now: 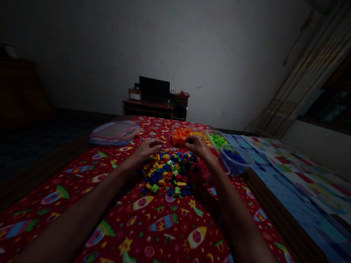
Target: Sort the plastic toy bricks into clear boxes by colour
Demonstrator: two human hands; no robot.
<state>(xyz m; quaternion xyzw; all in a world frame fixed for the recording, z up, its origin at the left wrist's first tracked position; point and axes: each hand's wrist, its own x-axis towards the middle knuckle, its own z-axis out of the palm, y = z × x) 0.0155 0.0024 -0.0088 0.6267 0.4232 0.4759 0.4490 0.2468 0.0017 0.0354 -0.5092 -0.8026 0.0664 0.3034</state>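
Note:
A loose pile of building blocks (170, 168) in blue, yellow, green, red and orange lies on the red patterned cloth (153, 230). Over the pile's far left edge is my left hand (150, 148), its fingers stretched and slightly bent, with nothing visible in them. My right hand (199, 144) hovers by the tub of orange blocks (179, 136), fingers curled together; anything between the fingertips is too dark to see. Around it stand containers with yellow blocks (203, 136), green blocks (218, 140) and red blocks (215, 151). A round tub (238, 160) holds blue blocks.
Stacked clear lids (115, 132) lie on the cloth's far left. Beyond it, a low stand (148, 104) carries a dark screen (154, 88) against the wall. A checked blue sheet (274, 175) spreads at the right, past a brown wooden edge (268, 195).

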